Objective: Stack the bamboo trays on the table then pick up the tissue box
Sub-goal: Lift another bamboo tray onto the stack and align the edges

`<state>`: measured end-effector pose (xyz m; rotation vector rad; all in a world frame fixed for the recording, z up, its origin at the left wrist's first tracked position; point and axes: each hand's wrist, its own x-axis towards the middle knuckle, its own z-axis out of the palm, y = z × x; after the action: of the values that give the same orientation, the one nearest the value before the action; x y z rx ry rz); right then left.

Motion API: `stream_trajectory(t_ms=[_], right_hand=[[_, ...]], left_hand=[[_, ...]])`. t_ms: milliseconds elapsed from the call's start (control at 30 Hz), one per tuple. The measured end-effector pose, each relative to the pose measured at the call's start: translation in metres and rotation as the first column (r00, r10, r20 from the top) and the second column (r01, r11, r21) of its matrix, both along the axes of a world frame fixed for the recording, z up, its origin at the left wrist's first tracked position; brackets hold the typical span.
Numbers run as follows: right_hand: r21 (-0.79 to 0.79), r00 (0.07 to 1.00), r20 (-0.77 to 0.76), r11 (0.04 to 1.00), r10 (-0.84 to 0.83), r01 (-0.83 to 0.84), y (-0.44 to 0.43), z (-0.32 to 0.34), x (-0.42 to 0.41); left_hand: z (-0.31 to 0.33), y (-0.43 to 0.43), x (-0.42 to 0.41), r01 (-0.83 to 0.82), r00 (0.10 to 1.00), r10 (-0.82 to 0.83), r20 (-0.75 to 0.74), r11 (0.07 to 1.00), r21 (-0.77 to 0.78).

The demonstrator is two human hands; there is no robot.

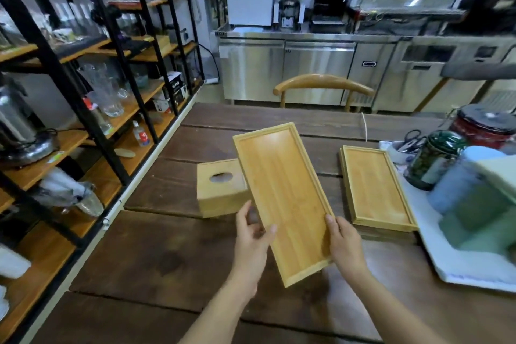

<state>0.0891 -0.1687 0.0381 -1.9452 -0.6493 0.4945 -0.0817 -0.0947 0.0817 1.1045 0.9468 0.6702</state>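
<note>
**Two hands on one tray, the stack waiting at the right**

Both hands are clamped on the bamboo tray [282, 198] at its near end: the left hand [252, 234] pinches the left long edge, thumb on top, and the right hand [344, 243] grips the right long edge, so the load is shared and the tray cannot swing. It's held clear of the dark wooden table [156, 254] in the centre of the frame, hollow side up and far end raised, which looks like a carrying hold.

Right of centre lies the tray stack [375, 190], flat on the table, rim up, with edges of more trays showing beneath. I'd say that's where the held tray is headed; nesting rim-up into rim-up keeps the pile square.

Left of centre sits the tissue box [220, 187], oval slot on top, partly hidden behind the lifted tray and untouched. It comes last, I'd judge.

Far right, a green jar [435, 159] stands close to the stack, so the set-down wants care.
</note>
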Motion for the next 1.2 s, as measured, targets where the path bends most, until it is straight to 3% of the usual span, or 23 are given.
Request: stream_trajectory(t_ms=[267,567,833,1200], right_hand=[[-0.079,0.978,0.065,0.976,-0.196,0.201,-0.038,0.012,0.079],[-0.381,0.948,0.283,0.890,-0.146,0.251,-0.056,0.016,0.171],[-0.326,0.912,0.344,0.882,-0.224,0.339,-0.040,-0.006,0.223],[-0.301,0.892,0.380,0.879,-0.244,0.369,-0.028,-0.040,0.230]], left_hand=[[-0.002,-0.022,0.122,0.128,0.991,-0.125,-0.048,0.988,0.081],[-0.010,-0.017,0.242,0.234,0.963,-0.214,-0.166,0.966,0.109],[-0.038,0.008,0.303,0.355,0.901,-0.312,-0.302,0.930,0.098],[-0.068,0.021,0.316,0.384,0.861,-0.299,-0.412,0.913,0.140]])
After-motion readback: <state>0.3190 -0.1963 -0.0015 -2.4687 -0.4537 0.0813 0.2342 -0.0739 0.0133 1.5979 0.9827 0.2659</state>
